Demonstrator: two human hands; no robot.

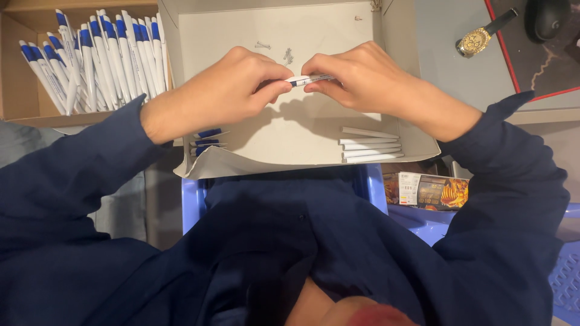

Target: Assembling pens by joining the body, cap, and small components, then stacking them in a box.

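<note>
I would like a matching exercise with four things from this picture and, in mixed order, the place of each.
Things:
1. finished pens
2. white barrels
3. wristwatch
4. springs

Places:
A. on the desk at the upper right
B. in the brown box on the left
C. on the white box floor, beyond the hands
D. in the near right corner of the white box

Pairs: 1-B, 2-D, 3-A, 4-C

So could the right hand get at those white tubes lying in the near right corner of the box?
Probably yes. The white tubes lie uncovered in the open box, just below the right hand. But that hand and the left hand both pinch a pen, so it would have to let go first.
</note>
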